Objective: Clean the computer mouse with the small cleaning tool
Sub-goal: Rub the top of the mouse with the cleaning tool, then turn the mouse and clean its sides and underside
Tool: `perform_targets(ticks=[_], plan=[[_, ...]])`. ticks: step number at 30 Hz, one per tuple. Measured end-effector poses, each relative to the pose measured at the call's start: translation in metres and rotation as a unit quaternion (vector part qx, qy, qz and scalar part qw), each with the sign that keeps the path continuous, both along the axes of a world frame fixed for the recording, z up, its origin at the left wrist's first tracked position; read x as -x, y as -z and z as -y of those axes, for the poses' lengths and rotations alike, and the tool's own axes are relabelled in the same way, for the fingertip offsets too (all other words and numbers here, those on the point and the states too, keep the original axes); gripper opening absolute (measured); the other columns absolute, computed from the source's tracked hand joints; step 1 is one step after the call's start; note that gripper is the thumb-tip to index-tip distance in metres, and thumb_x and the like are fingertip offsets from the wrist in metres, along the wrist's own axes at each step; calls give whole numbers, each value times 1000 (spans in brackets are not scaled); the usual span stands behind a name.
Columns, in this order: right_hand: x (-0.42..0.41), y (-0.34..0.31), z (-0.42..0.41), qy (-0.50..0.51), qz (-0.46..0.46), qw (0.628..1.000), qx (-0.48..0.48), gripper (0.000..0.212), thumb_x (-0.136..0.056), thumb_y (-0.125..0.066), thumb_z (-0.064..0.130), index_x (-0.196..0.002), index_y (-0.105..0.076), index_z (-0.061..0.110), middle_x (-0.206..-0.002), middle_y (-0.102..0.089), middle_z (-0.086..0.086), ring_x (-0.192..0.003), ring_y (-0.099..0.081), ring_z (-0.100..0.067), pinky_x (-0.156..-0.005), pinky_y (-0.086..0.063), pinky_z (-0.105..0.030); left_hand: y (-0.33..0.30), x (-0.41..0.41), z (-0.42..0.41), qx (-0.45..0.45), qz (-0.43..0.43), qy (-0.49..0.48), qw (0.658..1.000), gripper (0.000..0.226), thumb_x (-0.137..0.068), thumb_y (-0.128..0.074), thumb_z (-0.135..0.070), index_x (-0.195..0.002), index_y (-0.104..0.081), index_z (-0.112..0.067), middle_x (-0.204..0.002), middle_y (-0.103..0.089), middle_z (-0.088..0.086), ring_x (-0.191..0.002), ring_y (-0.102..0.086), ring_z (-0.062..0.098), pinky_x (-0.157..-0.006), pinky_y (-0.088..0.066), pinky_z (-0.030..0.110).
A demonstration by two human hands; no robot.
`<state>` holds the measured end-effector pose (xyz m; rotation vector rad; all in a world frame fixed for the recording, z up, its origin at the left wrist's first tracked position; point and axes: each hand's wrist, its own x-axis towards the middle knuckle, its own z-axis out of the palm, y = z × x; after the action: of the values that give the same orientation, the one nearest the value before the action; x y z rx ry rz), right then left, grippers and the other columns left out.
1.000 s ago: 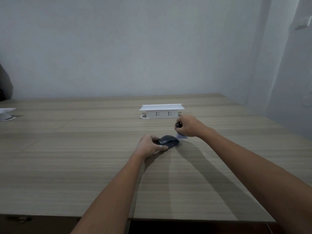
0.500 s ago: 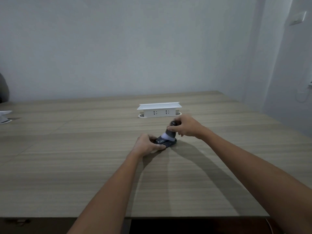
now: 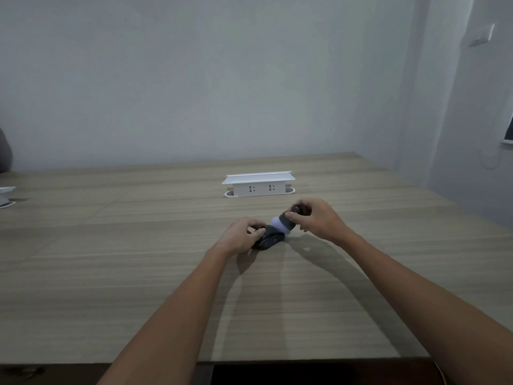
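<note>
On mouse (image 3: pixel 268 238) — brush (image 3: pixel 283 223), both hands gripping

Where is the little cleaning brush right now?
In the head view, the cleaning brush sits just right of centre, held in the right hand, its white tip on the dark mouse that the left hand steadies.

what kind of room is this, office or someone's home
Probably an office or meeting room, though I can't be sure. A large wood-grain table has a white pop-up power socket box built into it, the walls are bare and pale, and a computer mouse is being cleaned.
</note>
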<state>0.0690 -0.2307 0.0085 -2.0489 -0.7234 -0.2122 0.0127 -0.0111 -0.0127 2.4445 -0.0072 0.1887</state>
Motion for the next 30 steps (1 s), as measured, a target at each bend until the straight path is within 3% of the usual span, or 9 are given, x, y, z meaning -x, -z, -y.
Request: perform_targets(ticks=[3,6,9,12,16,18,21,25,30], plan=[[7,2,2,-74,-50,996,26,7,-89,-74,15,-91,-75,8,-67,-67,1,-51,-58,-6,-54,-52,-22,1,-1,1,14,16,-4,1000,31,-99,-53,-23,-125,-69,-20,-124,-68,-3,-110,-58,12,-89,-37,19],[-2,3,8,5,2,998,70,4,-86,-75,16,-89,-77,14,-71,-68,7,-56,-59,1,-63,-50,-24,3,-2,0,26,24,-12,999,30,-99,-54,-24,-123,-70,-21,-123,-70,-2,-104,-56,9,-86,-38,18],[-1,3,11,-18,-4,999,33,5,-86,-75,19,-88,-76,14,-77,-71,1,-63,-61,-8,-64,-52,-26,7,-4,-1,40,18,-10,999,25,-98,-55,-27,-117,-72,-28,-115,-74,2,-99,-67,26,-69,-49,14],[4,8,7,-83,-62,994,48,7,-86,-77,17,-90,-76,11,-70,-68,-1,-58,-59,-13,-57,-52,-25,10,-8,-2,67,22,-10,997,17,-96,-58,-28,-103,-68,-39,-109,-76,5,-100,-70,41,-83,-56,30],[-2,1,3,21,36,994,99,2,-82,-75,15,-83,-78,15,-70,-66,10,-63,-58,-1,-68,-44,-23,13,-9,0,87,31,-35,995,20,-95,-59,-29,-110,-73,-32,-105,-77,8,-88,-69,32,-67,-52,15],[2,-7,0,-28,11,996,89,4,-84,-76,17,-83,-78,14,-69,-66,6,-59,-57,-6,-62,-46,-24,15,-9,0,94,34,-41,994,24,-96,-59,-28,-115,-74,-24,-102,-76,5,-84,-65,25,-56,-47,10],[9,-9,-5,-96,-37,987,120,6,-85,-75,16,-83,-76,11,-64,-63,4,-51,-54,-6,-56,-47,-24,14,-8,1,93,40,-50,994,26,-95,-60,-27,-117,-74,-22,-102,-75,0,-89,-66,18,-63,-48,15],[4,-8,-6,30,44,989,136,9,-80,-72,13,-74,-75,19,-62,-62,12,-55,-55,4,-64,-41,-21,15,-9,4,108,37,-50,992,26,-97,-59,-26,-118,-73,-20,-95,-71,-1,-82,-61,19,-49,-42,5],[10,-12,-11,-85,-28,987,135,9,-86,-73,17,-85,-77,8,-62,-62,3,-48,-53,-6,-54,-46,-24,16,-12,1,111,35,-46,992,24,-95,-60,-26,-114,-74,-22,-105,-76,4,-85,-67,24,-51,-47,12]])
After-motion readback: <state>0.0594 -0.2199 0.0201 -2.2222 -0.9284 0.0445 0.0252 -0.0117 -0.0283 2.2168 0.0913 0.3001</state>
